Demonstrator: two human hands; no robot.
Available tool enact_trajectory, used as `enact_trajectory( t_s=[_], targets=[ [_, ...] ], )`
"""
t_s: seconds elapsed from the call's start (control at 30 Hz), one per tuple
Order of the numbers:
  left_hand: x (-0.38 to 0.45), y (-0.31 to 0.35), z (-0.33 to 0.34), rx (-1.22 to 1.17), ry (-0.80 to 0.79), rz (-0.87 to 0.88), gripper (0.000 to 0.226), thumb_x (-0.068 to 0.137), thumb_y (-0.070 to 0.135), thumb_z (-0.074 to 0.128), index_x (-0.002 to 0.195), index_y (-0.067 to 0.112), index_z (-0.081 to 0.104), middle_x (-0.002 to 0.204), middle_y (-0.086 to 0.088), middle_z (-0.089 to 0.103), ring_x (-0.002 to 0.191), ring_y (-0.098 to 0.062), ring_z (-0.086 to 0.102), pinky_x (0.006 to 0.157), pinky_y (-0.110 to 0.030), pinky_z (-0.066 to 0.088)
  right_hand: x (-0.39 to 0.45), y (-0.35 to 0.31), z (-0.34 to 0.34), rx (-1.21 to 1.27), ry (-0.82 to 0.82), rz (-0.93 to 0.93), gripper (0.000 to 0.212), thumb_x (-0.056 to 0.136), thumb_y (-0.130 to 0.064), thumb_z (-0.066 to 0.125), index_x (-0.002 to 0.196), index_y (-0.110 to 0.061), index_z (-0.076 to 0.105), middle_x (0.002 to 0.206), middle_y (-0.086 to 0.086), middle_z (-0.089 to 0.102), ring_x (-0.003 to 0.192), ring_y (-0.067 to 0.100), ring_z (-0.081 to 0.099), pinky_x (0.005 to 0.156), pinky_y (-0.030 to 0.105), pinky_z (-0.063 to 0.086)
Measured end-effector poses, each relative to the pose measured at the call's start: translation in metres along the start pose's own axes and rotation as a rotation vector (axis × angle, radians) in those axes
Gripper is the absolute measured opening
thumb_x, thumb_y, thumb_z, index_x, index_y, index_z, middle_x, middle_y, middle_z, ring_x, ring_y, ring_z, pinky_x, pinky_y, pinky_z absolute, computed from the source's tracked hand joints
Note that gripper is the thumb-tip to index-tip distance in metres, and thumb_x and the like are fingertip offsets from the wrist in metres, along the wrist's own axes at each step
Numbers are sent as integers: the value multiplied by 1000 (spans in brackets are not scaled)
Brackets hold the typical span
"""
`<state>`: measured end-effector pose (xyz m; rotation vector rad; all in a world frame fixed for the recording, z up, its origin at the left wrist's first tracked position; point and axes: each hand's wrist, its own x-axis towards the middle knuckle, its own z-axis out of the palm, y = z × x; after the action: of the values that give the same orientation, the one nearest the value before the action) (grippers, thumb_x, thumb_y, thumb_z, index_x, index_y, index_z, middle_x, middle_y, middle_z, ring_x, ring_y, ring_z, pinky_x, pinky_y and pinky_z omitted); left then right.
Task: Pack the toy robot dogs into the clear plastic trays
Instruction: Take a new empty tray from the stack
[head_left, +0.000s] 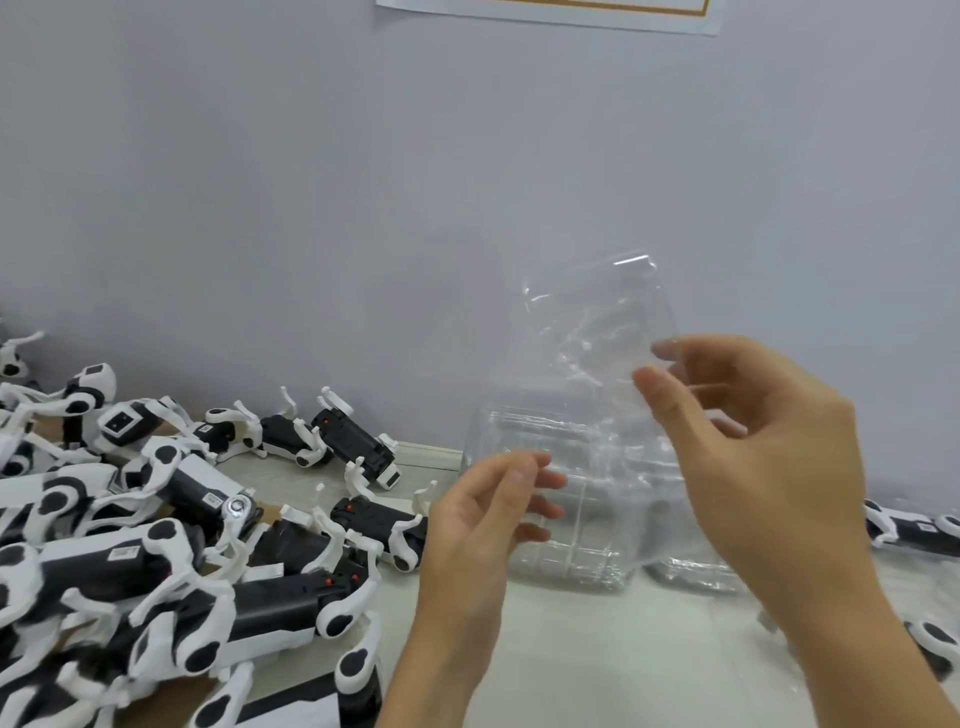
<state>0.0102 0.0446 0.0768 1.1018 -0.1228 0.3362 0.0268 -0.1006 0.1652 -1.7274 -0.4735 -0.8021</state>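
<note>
Pale grey wall backs your white tabletop (597, 649). Your right hand (769, 457) pinches a thin clear plastic tray (602, 332) upright above the stack of clear trays (550, 519); your left hand (478, 514) hovers loosely open beside that stack. Squeeze harder and the flimsy tray may buckle or slip. Black-and-white toy robot dogs (171, 545) crowd left of the stack, legs tangled, likely to snag.
</note>
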Motion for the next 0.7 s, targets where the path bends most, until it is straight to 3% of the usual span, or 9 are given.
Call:
enact_trajectory(
  t_s=[0.17, 0.33, 0.57, 0.7],
  targets=[
    [-5, 18, 22, 175, -175, 127, 33, 77, 50, 71, 94, 22, 79, 81, -2, 74, 68, -12, 62, 64, -20, 48, -23, -2, -6, 92, 39, 101, 23, 74, -46, 71, 92, -30, 73, 82, -8, 70, 74, 12, 67, 61, 17, 53],
    [-5, 22, 25, 278, -153, 188, 12, 80, 28, 73, 83, 19, 79, 71, -2, 73, 59, -8, 60, 58, -14, 45, -36, 15, -5, 153, 55, 221, 26, 73, -47, 71, 92, -29, 73, 83, -5, 71, 77, 15, 69, 66, 25, 57],
    [-5, 19, 22, 367, -95, 174, 7, 74, 32, 76, 71, 27, 79, 65, -1, 72, 57, -7, 60, 58, -15, 47, -33, 27, -11, 266, 36, 274, 23, 71, -41, 75, 89, -26, 74, 76, -1, 72, 63, 11, 67, 60, 14, 51],
    [-5, 16, 22, 382, -124, 177, 7, 76, 27, 74, 73, 25, 80, 67, -3, 73, 58, -8, 60, 60, -17, 49, -32, 32, -14, 318, 8, 316, 26, 67, -40, 74, 89, -27, 76, 78, 0, 73, 62, 13, 69, 58, 18, 53]
  ],
)
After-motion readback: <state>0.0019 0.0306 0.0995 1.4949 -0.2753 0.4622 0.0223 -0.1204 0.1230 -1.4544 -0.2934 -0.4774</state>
